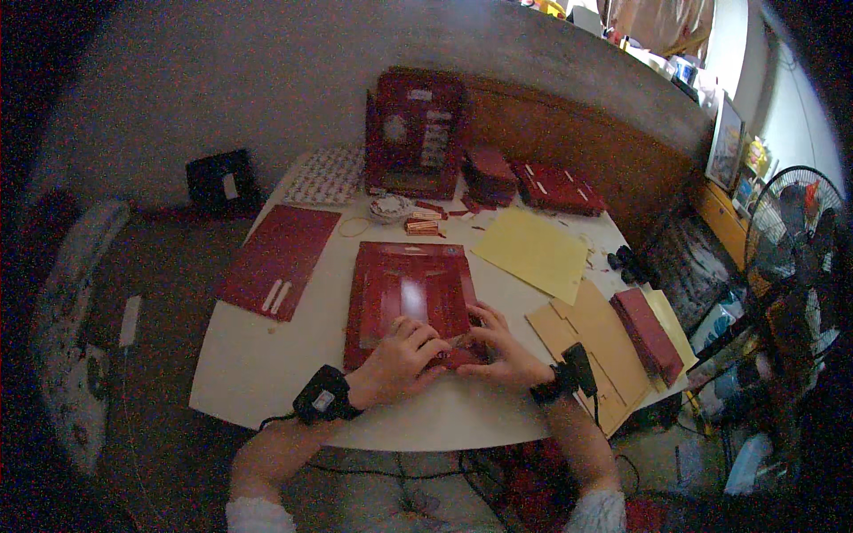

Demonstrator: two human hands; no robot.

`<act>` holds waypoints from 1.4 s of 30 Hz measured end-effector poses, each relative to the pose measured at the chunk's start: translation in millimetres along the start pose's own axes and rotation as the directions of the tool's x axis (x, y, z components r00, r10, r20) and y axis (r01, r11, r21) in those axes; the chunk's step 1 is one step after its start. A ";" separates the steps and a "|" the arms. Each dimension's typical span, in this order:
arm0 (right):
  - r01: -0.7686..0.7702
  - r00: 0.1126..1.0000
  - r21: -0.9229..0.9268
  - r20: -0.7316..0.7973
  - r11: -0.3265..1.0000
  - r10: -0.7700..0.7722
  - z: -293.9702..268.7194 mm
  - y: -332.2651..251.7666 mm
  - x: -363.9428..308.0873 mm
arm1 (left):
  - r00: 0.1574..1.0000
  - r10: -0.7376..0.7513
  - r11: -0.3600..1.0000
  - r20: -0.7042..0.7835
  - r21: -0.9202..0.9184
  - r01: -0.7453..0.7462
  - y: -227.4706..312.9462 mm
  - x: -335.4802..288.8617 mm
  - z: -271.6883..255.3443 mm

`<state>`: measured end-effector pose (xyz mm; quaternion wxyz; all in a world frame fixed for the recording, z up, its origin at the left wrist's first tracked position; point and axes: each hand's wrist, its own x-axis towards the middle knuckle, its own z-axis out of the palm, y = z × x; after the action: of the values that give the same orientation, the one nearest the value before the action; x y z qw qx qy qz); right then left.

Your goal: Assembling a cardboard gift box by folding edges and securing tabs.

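Observation:
A glossy dark red flat box or folded cover (404, 289) lies on the white table in front of me, with a bright reflection on its middle. My left hand (400, 360) is over its near edge, with the fingers bent and pressed onto the red surface. At the near right corner, my right hand (498, 351) is curled with its thumb at the near edge and its fingers along the right side. Between the hands shows a small part of the red corner (464, 355). The fingertips are partly hidden. Both wrists wear black strapped devices.
A dark red sheet (280, 258) with two white strips lies left. Yellow sheets (535, 251), tan card (573, 333) and a red bundle (646, 333) lie right. Behind are a bowl (389, 207), an upright red case (416, 133) and red stacks (557, 186). A fan (795, 222) stands right.

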<state>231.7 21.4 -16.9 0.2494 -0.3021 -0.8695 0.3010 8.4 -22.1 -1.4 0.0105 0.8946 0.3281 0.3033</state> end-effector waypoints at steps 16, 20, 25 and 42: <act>0.060 0.997 -0.088 0.052 0.994 -0.056 0.9 -0.5 6.4 | 0.994 0.102 0.980 0.041 0.169 -0.108 -2.5 -0.7 5.7; 0.142 0.990 -0.031 0.004 0.989 -0.142 0.1 4.4 6.1 | 0.988 0.149 0.952 0.041 0.264 -0.155 -5.4 -0.9 9.5; 0.222 0.972 -0.050 -0.069 0.974 -0.225 -2.0 0.6 6.3 | 0.990 0.141 0.958 0.024 0.250 -0.143 -2.1 2.8 1.0; 0.312 0.895 -0.307 -0.225 0.899 -0.387 -3.1 6.5 5.9 | 0.987 0.147 0.895 -0.058 0.434 -0.107 -9.0 10.5 -22.5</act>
<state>232.0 30.7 -17.6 0.3778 -0.2094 -0.8977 0.0873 -2.9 -12.9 20.6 -0.2213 0.8799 0.3277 0.2634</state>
